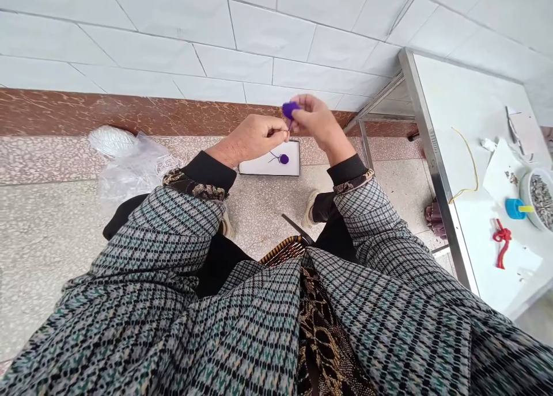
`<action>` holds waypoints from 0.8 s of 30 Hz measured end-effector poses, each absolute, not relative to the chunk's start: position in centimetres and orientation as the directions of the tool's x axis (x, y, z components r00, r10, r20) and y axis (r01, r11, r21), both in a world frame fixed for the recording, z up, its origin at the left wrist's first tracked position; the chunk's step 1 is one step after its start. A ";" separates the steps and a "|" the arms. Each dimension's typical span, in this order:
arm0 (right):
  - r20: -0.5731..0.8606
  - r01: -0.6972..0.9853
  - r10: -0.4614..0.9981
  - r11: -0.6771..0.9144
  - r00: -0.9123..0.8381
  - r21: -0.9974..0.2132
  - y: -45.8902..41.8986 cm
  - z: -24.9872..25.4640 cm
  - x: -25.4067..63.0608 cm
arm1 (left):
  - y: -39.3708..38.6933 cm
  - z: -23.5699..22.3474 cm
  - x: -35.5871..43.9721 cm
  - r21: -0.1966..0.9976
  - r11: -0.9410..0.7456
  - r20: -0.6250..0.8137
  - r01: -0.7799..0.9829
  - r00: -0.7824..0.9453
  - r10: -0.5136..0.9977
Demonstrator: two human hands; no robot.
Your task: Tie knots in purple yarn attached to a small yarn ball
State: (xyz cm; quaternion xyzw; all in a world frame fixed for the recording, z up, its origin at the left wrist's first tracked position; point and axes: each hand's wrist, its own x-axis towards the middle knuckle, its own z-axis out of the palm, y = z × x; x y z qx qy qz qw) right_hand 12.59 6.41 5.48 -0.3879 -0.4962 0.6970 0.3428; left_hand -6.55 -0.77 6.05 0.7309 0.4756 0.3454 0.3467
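Both hands are raised in front of me, close together above a shallow white box [259, 167] on the floor. A small fuzzy purple pompom [290, 109] is held by my right hand [314, 120], between thumb and fingers. From it a thin dark strand hangs down, and my left hand [259, 137] pinches that strand between thumb and fingertips. Inside the box lies a second purple pompom [284, 159] with thin dark strands spreading to its left.
A ball of white yarn [111, 141] and a clear plastic bag [127, 168] lie on the floor at left. At right stands a metal-edged table [469, 235] with a yellow cord [475, 168], red knotted cord [501, 243] and white bowl [529, 194]. Dark scissors [298, 229] sit near my lap.
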 end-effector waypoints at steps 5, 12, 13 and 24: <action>-0.280 0.107 0.616 -0.303 -0.736 -0.947 4.4 7.0 13.7 | -0.3 7.0 -8.1 0.816 -0.299 0.175 0.494 0.281 0.944; 0.065 -0.422 0.901 -0.136 -0.429 -0.896 4.4 8.9 13.6 | -1.3 7.4 -7.2 0.862 -0.313 0.116 0.400 0.444 0.888; 0.036 -0.320 0.906 -0.112 -0.422 -0.941 4.5 8.6 13.5 | -1.6 7.7 -7.0 0.866 -0.317 0.110 0.386 0.472 0.875; 0.082 -0.458 0.862 -0.183 -0.500 -0.870 3.7 9.3 13.6 | -1.7 8.4 -8.1 0.862 -0.282 0.068 0.422 0.454 0.889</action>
